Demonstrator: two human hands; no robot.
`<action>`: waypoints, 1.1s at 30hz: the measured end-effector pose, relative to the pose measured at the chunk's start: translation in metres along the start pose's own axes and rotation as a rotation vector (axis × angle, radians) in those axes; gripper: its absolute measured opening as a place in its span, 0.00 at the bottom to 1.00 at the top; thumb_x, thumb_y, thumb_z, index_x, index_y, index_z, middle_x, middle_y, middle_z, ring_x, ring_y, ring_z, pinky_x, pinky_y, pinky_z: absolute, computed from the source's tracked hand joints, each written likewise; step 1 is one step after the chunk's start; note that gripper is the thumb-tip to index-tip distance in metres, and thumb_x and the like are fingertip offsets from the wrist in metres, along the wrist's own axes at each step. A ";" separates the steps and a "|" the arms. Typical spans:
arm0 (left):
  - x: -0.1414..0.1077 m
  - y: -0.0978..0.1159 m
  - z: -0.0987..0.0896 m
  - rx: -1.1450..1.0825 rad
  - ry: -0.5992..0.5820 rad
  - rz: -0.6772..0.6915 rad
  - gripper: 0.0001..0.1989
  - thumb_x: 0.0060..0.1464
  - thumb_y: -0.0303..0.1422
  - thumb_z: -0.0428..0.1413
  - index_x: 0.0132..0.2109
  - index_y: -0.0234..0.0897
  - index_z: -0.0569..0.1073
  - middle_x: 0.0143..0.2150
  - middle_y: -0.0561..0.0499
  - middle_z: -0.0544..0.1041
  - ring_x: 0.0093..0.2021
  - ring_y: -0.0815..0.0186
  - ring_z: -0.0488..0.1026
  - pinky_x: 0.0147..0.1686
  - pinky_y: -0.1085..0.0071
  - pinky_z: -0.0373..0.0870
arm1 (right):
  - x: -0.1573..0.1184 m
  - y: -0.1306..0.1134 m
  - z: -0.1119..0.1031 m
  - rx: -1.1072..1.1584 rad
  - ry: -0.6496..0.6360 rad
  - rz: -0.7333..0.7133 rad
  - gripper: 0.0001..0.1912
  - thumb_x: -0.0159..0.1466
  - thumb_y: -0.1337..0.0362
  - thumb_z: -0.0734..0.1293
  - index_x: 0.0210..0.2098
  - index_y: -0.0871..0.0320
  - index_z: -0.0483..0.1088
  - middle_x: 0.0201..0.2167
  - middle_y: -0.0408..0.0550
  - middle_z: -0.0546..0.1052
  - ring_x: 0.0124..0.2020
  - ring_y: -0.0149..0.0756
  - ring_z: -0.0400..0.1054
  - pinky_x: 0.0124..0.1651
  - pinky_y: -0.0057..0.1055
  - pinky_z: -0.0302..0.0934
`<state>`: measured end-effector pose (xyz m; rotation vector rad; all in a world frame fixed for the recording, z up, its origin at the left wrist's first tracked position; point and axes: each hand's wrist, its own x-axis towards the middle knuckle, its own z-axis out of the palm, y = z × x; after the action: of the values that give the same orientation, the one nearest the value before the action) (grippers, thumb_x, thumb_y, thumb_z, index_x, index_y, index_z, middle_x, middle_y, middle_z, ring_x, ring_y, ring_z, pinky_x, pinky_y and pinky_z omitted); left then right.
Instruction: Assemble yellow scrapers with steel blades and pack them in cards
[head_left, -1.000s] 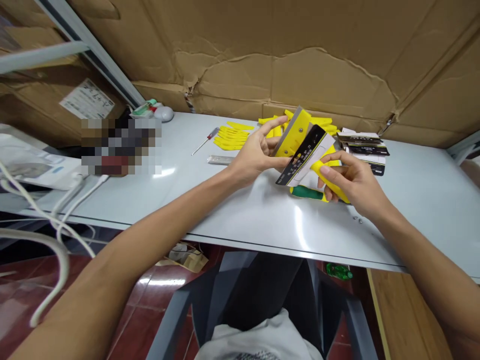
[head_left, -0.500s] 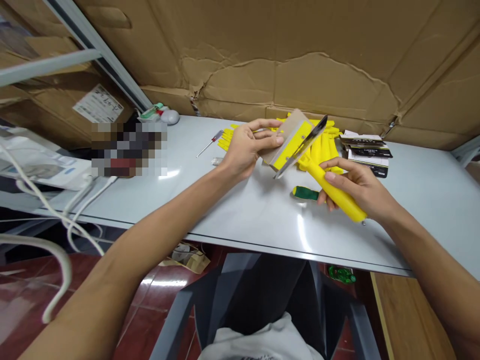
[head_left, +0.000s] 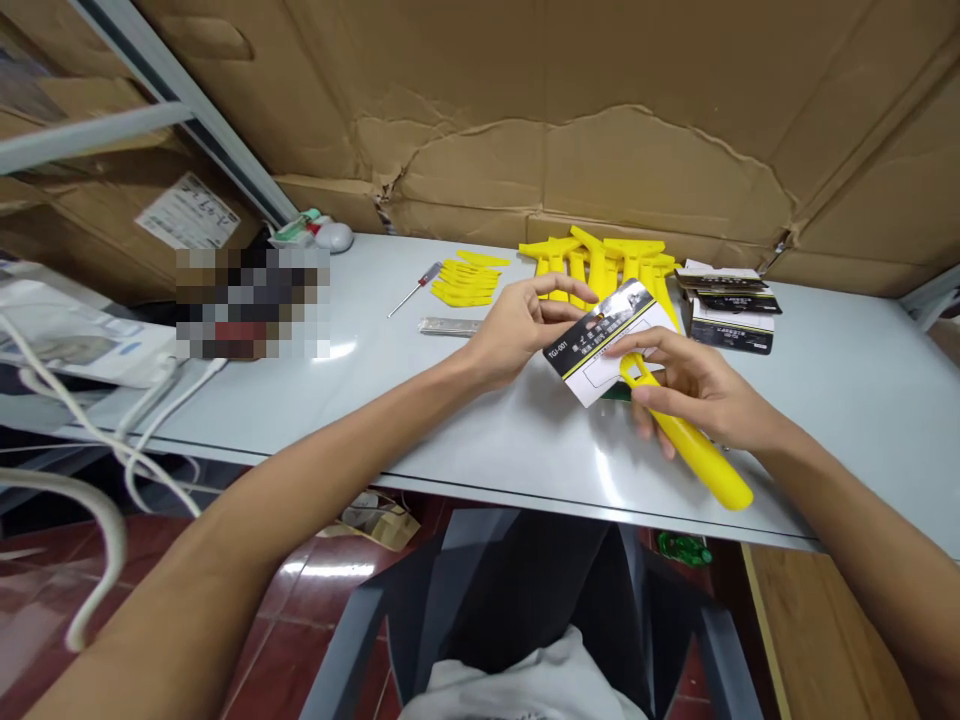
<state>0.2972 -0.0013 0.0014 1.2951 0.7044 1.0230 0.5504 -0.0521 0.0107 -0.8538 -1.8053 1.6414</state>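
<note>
My left hand (head_left: 517,325) is closed on the upper left edge of a printed black-and-white packaging card (head_left: 596,345). My right hand (head_left: 694,385) grips the yellow handle of a scraper (head_left: 701,460), its fingertips reaching over the card's right side. The card lies across the scraper's head, and the blade is hidden from view. Under the card and right hand, a green-handled screwdriver (head_left: 619,393) rests on the table, mostly covered. Beyond my hands is a pile of yellow scraper handles (head_left: 600,250).
Yellow strips (head_left: 469,282) lie left of the pile, near a small screwdriver (head_left: 420,285) and a stack of metal blades (head_left: 450,326). Folded cards (head_left: 731,325) sit at right. Cardboard (head_left: 465,170) walls the table's back; white cables (head_left: 161,430) hang at left.
The scraper has turned and come lower, so the card's printed face now shows and the blade is out of sight. My right hand has moved up to the card.
</note>
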 end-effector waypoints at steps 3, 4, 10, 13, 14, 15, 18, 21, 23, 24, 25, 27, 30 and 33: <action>0.000 0.004 0.000 0.025 0.066 0.024 0.29 0.46 0.49 0.77 0.45 0.36 0.75 0.34 0.50 0.85 0.30 0.66 0.82 0.29 0.75 0.73 | -0.003 -0.002 -0.001 -0.048 0.067 -0.001 0.21 0.73 0.61 0.70 0.64 0.43 0.73 0.42 0.45 0.81 0.19 0.25 0.69 0.16 0.25 0.69; 0.001 0.005 0.000 0.027 0.073 0.020 0.29 0.50 0.52 0.74 0.46 0.36 0.75 0.35 0.49 0.85 0.32 0.66 0.83 0.28 0.76 0.73 | -0.004 -0.002 -0.002 -0.061 0.088 0.002 0.23 0.73 0.61 0.70 0.66 0.42 0.72 0.38 0.44 0.80 0.18 0.26 0.69 0.15 0.25 0.68; 0.001 0.004 -0.005 0.125 -0.033 0.008 0.32 0.49 0.42 0.76 0.56 0.38 0.74 0.37 0.52 0.83 0.35 0.65 0.83 0.36 0.72 0.77 | 0.000 0.003 -0.004 -0.092 0.119 0.019 0.29 0.72 0.58 0.71 0.72 0.40 0.67 0.32 0.41 0.77 0.18 0.28 0.68 0.16 0.27 0.68; 0.003 0.003 -0.010 0.148 -0.024 0.027 0.28 0.49 0.34 0.75 0.55 0.36 0.75 0.35 0.53 0.82 0.35 0.66 0.83 0.38 0.72 0.77 | 0.004 0.003 -0.003 -0.070 0.090 0.007 0.32 0.72 0.59 0.71 0.73 0.37 0.63 0.45 0.44 0.79 0.21 0.27 0.71 0.18 0.28 0.71; 0.005 0.003 -0.012 0.143 0.000 0.039 0.27 0.50 0.34 0.74 0.55 0.35 0.75 0.36 0.52 0.83 0.35 0.65 0.83 0.38 0.71 0.77 | 0.005 0.003 -0.003 -0.057 0.083 -0.003 0.33 0.72 0.60 0.71 0.73 0.35 0.61 0.49 0.45 0.79 0.22 0.26 0.72 0.18 0.28 0.72; 0.006 0.003 -0.014 0.139 0.028 0.053 0.27 0.51 0.35 0.73 0.55 0.35 0.75 0.37 0.50 0.84 0.36 0.64 0.84 0.38 0.70 0.78 | 0.005 0.002 -0.002 -0.047 0.080 -0.014 0.33 0.72 0.60 0.71 0.72 0.34 0.60 0.51 0.45 0.78 0.23 0.27 0.72 0.18 0.28 0.72; 0.009 0.001 -0.017 0.139 0.067 0.078 0.23 0.53 0.35 0.72 0.54 0.35 0.76 0.38 0.49 0.84 0.36 0.64 0.84 0.37 0.71 0.77 | 0.005 -0.001 -0.003 -0.063 0.073 -0.019 0.28 0.72 0.62 0.70 0.69 0.37 0.63 0.54 0.46 0.78 0.27 0.29 0.75 0.21 0.28 0.74; 0.010 -0.003 -0.015 0.114 0.035 0.080 0.20 0.54 0.36 0.71 0.52 0.35 0.79 0.40 0.48 0.85 0.36 0.65 0.83 0.36 0.72 0.77 | 0.004 -0.001 -0.004 -0.056 0.047 -0.039 0.26 0.72 0.61 0.71 0.67 0.40 0.67 0.54 0.48 0.79 0.35 0.34 0.80 0.33 0.34 0.81; 0.009 -0.007 -0.011 0.070 0.001 0.056 0.20 0.53 0.38 0.72 0.50 0.36 0.81 0.39 0.49 0.85 0.36 0.66 0.82 0.35 0.72 0.76 | 0.003 -0.001 -0.003 -0.003 0.044 -0.064 0.27 0.71 0.60 0.73 0.67 0.42 0.67 0.50 0.47 0.80 0.39 0.38 0.81 0.37 0.38 0.82; 0.008 -0.009 -0.010 0.046 -0.015 0.038 0.20 0.53 0.38 0.73 0.50 0.37 0.82 0.39 0.49 0.85 0.36 0.66 0.82 0.35 0.72 0.76 | 0.003 -0.001 -0.001 0.022 0.055 -0.065 0.27 0.70 0.60 0.73 0.67 0.42 0.68 0.47 0.47 0.81 0.40 0.39 0.81 0.36 0.38 0.82; 0.008 -0.010 -0.008 0.024 -0.028 0.020 0.20 0.52 0.39 0.73 0.50 0.37 0.82 0.39 0.49 0.85 0.36 0.66 0.82 0.35 0.71 0.76 | 0.003 -0.001 0.001 0.036 0.071 -0.059 0.27 0.70 0.59 0.74 0.66 0.43 0.69 0.43 0.46 0.82 0.37 0.39 0.81 0.34 0.38 0.81; 0.007 -0.011 -0.005 -0.014 -0.037 0.004 0.20 0.52 0.40 0.73 0.50 0.38 0.83 0.38 0.49 0.85 0.37 0.65 0.82 0.36 0.71 0.77 | 0.002 -0.004 0.006 0.031 0.110 -0.033 0.27 0.69 0.58 0.74 0.66 0.44 0.71 0.35 0.44 0.82 0.29 0.37 0.78 0.28 0.35 0.77; 0.006 -0.008 -0.004 -0.045 -0.027 0.025 0.22 0.55 0.41 0.72 0.54 0.39 0.82 0.41 0.48 0.86 0.36 0.65 0.82 0.34 0.70 0.77 | 0.000 -0.012 -0.001 -0.028 0.233 -0.028 0.29 0.68 0.60 0.74 0.68 0.45 0.72 0.27 0.41 0.80 0.17 0.32 0.70 0.21 0.32 0.67; 0.007 -0.002 -0.007 -0.033 -0.004 0.029 0.22 0.58 0.38 0.69 0.57 0.37 0.79 0.49 0.43 0.86 0.36 0.65 0.83 0.33 0.71 0.76 | -0.005 -0.021 -0.046 -0.101 0.574 -0.186 0.32 0.62 0.67 0.73 0.66 0.51 0.76 0.23 0.42 0.77 0.15 0.32 0.66 0.18 0.31 0.59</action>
<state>0.2949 0.0083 -0.0008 1.2814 0.6651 1.0509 0.5866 -0.0268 0.0361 -1.0381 -1.5097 1.0530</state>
